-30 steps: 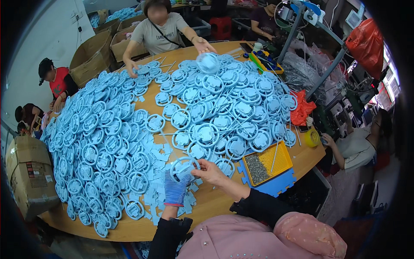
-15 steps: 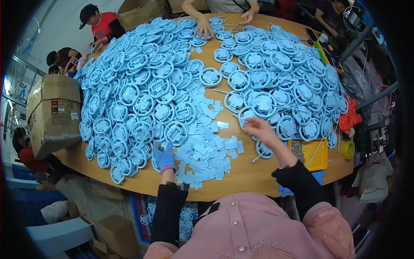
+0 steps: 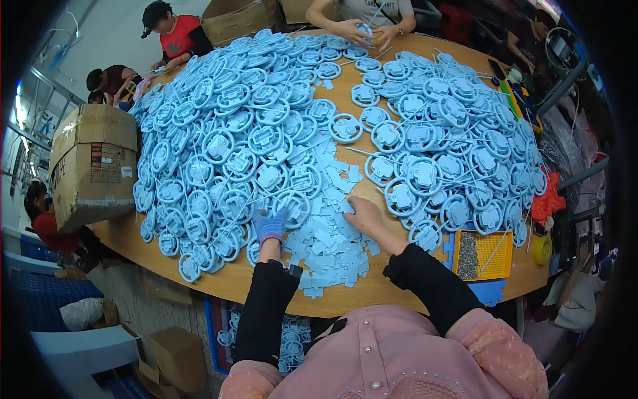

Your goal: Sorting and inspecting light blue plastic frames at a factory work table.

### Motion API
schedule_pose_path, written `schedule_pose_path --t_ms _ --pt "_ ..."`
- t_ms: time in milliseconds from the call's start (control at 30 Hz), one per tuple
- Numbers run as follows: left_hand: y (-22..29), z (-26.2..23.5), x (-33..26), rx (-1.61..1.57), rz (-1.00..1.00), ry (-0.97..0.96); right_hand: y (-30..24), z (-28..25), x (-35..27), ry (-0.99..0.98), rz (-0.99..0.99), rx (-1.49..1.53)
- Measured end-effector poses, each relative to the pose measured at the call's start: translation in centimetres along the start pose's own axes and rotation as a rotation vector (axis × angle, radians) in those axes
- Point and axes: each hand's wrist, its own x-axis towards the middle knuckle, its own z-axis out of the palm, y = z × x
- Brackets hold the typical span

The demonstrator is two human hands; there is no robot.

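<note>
My left hand [image 3: 269, 227], in a blue-purple knitted glove, rests at the near edge of the left heap of light-blue round plastic parts [image 3: 219, 146]. Its thumb and fingers are apart beside a ring-shaped part [image 3: 292, 207], and I see nothing held in it. My bare right hand [image 3: 365, 217] reaches over the right side of a loose pile of flat light-blue plastic pieces [image 3: 325, 256]. Its fingertips are closed on one flat piece at the pile's edge. Most of the parts have a ring, a centre plate and some a thin stick.
A second heap of round parts [image 3: 445, 143] lies to the right. Near it stands a yellow tray [image 3: 500, 258] with small grey bits. A cardboard box [image 3: 93, 166] is at the left. Across the table, a co-worker's hands [image 3: 362, 33] hold a part; other people sit farther left.
My right hand has moved left and down from the right heap to the flat pieces. My left hand has shifted slightly. The co-worker opposite has drawn both hands together around a part.
</note>
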Motion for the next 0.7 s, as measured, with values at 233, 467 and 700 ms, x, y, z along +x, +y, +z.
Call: schedule_pose_path --t_ms 233,467,700 --pt "-3.7 0.7 0.9 -0.404 -0.128 -0.489 -2.1 -3.5 -3.0 -0.100 0.012 0.412" --pt "-0.2 -0.9 -8.6 -0.832 -0.195 -0.823 -6.1 -7.3 -6.4 -0.032 -0.658 0.067" --pt "-1.4 -0.4 -11.6 -0.722 0.052 -0.878 -5.4 -8.3 -7.7 0.067 -0.754 0.108"
